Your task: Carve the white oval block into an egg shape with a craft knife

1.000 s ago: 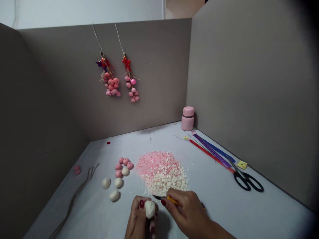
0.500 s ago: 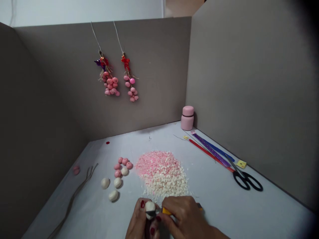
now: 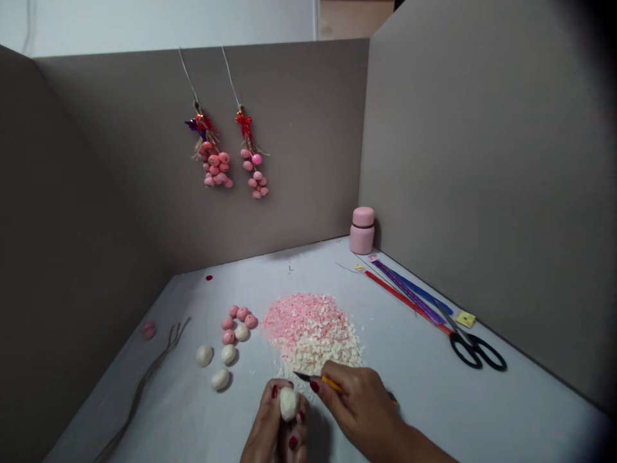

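Note:
A white carved ball (image 3: 289, 404) with a faceted surface is pinched in the fingers of my left hand (image 3: 270, 424), low in the middle of the view. My right hand (image 3: 364, 402) grips a yellow-handled craft knife (image 3: 331, 384). Its dark, pointed blade is just above the ball, apart from it, over the near edge of the shavings. Those shavings form a pile (image 3: 313, 331), pink at the far side and white nearer me. Several white balls (image 3: 220, 379) and pink balls (image 3: 242, 314) lie to the left of the pile.
Twine strands (image 3: 139, 389) stretch along the left. At right lie black-handled scissors (image 3: 475, 350), partly over red, purple and blue ribbons (image 3: 409, 289). A pink jar (image 3: 362, 230) stands in the back corner. Two bunches of pink balls (image 3: 216, 168) hang on the grey back panel (image 3: 308, 148).
The knife blade has come away from the ball, upward and slightly right. My right hand has shifted with it. The ball now shows more of its white face.

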`<state>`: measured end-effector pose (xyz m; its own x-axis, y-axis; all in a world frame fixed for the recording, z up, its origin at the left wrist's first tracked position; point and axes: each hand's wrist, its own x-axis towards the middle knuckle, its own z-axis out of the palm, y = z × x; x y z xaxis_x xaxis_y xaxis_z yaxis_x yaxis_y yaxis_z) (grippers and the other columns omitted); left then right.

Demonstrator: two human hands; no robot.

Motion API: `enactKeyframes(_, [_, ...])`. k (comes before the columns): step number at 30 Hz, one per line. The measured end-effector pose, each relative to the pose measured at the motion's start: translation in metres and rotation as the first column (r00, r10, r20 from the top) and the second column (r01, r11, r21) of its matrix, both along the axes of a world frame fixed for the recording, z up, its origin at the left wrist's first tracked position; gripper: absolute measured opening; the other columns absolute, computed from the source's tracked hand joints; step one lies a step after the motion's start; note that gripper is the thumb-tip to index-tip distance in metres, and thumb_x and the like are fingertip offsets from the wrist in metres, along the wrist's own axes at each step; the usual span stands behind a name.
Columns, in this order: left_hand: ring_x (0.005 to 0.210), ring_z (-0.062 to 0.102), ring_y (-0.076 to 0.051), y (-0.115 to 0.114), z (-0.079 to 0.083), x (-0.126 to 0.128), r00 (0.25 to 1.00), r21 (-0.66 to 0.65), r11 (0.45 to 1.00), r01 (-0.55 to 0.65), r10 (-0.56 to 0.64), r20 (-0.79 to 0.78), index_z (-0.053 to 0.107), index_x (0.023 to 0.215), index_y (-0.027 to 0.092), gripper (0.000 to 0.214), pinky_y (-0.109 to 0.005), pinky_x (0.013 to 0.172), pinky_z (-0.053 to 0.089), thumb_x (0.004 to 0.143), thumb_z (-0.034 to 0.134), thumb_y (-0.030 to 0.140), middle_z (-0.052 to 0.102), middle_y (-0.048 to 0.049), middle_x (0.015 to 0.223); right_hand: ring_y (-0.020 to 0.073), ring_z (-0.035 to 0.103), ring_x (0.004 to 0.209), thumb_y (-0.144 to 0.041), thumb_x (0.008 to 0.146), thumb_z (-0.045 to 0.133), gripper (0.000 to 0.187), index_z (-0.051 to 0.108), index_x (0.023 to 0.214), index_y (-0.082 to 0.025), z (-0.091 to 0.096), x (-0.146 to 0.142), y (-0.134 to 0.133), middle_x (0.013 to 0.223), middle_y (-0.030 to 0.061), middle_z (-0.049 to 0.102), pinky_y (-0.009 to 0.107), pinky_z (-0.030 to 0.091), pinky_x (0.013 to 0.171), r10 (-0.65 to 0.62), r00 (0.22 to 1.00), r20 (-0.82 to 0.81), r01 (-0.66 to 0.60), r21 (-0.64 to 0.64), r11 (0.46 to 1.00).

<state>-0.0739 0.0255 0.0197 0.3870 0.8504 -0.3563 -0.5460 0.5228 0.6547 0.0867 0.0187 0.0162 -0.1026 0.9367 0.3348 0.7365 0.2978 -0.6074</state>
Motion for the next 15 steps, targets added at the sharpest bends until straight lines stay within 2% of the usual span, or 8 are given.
enactKeyframes(3, [0.041, 0.042, -0.004, 0.0026, -0.0048, -0.0017, 0.999, -0.04, 0.999, -0.024, 0.025, 0.022, 0.054, 0.082, 0.022, 0.045, -0.013, 0.036, 0.023, 0.058, 0.084, 0.044, 0.06, 0.0052, 0.057, 0.0123, 0.05, 0.051, -0.035, 0.097, 0.038, 0.034, 0.043, 0.065, -0.022, 0.0019, -0.0017, -0.0022, 0.056, -0.0038, 0.051, 0.025, 0.027, 0.051, 0.019, 0.999, -0.027, -0.019, 0.001, 1.0])
enactKeyframes(8, [0.034, 0.034, -0.001, 0.0038, -0.0086, -0.0022, 0.991, -0.093, 0.992, -0.083, 0.072, -0.11, 0.054, 0.085, 0.022, 0.046, -0.012, 0.035, 0.019, 0.058, 0.083, 0.047, 0.054, 0.0088, 0.05, 0.012, 0.05, 0.05, -0.036, 0.096, 0.037, 0.035, 0.042, 0.064, -0.022, 0.0027, -0.0031, -0.0057, 0.057, -0.0029, 0.052, 0.024, 0.029, 0.051, 0.109, 0.994, -0.018, -0.109, 0.042, 0.993])
enactKeyframes(11, [0.037, 0.038, -0.003, 0.002, -0.0074, 0.0, 0.974, -0.135, 0.98, -0.143, 0.115, -0.194, 0.058, 0.089, 0.02, 0.052, -0.012, 0.037, 0.023, 0.055, 0.083, 0.051, 0.056, 0.0065, 0.048, 0.0134, 0.053, 0.051, -0.037, 0.094, 0.035, 0.034, 0.043, 0.065, -0.022, 0.0002, -0.0041, -0.0055, 0.057, -0.0015, 0.054, 0.025, 0.03, 0.051, 0.17, 0.985, 0.036, -0.172, 0.072, 0.982])
enactKeyframes(15, [0.038, 0.041, -0.006, -0.0004, -0.0056, 0.0013, 0.976, -0.126, 0.985, -0.119, 0.093, -0.195, 0.064, 0.089, 0.018, 0.057, -0.015, 0.038, 0.029, 0.053, 0.079, 0.059, 0.055, 0.0055, 0.045, 0.0139, 0.053, 0.051, -0.038, 0.094, 0.033, 0.035, 0.044, 0.065, -0.022, -0.0031, -0.0047, -0.0048, 0.057, -0.0006, 0.056, 0.025, 0.03, 0.05, 0.16, 0.985, 0.066, -0.164, 0.057, 0.985])
